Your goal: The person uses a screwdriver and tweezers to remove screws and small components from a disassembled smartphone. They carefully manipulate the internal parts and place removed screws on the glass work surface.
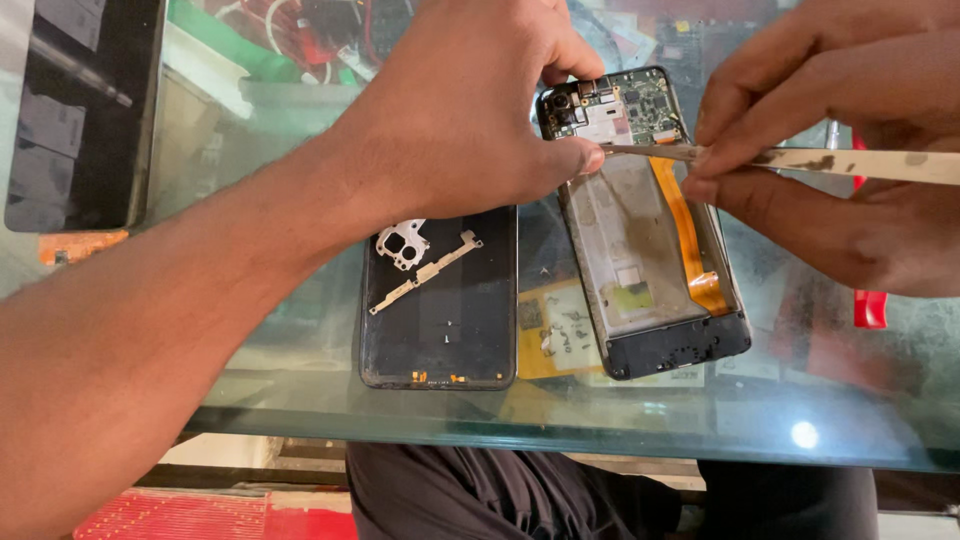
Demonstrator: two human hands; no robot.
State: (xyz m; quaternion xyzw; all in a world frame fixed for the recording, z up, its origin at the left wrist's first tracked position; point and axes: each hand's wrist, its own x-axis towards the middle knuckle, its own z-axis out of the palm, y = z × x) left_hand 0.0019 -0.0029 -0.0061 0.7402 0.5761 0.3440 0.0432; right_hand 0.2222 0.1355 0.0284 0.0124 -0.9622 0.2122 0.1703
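An opened phone body lies on a glass table, its circuit board at the top and an orange flex cable down its right side. My left hand rests over the phone's upper left corner, thumb pressed beside the board. My right hand grips metal tweezers whose tips reach the phone's upper middle, next to my left thumb. To the left lies the black back cover with a white camera bracket and a thin metal strip on it.
A dark tablet-like screen lies at the far left of the table. A red-handled tool sits at the right under my right hand. Yellow stickers show under the glass. My dark trousers are below the table's front edge.
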